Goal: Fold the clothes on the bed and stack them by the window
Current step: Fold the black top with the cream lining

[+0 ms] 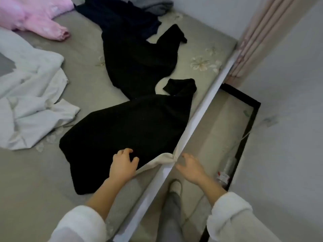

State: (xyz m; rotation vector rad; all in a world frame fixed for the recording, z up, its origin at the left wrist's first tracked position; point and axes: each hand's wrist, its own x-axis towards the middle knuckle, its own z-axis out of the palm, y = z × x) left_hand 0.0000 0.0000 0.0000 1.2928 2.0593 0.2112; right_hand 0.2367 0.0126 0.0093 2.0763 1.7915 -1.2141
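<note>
A black garment [125,123] lies spread flat across the grey bed [43,180], its far part stretching toward the back. My left hand [123,165] rests on its near hem with fingers loosely bent, holding nothing. My right hand [191,167] hovers over the bed's edge with fingers spread, just right of a bunched bit of white sheet [166,158]. A white garment [31,95] lies crumpled at the left. A pink garment [35,16] sits at the back left, a dark navy one [118,16] and a grey one [157,5] at the back.
The bed's white edge [201,116] runs diagonally from the lower middle to the upper right. Right of it is a narrow floor gap with a black frame [248,126] and a plastic bottle [225,173]. Pink curtains [258,32] hang at the upper right. My foot [174,186] stands below.
</note>
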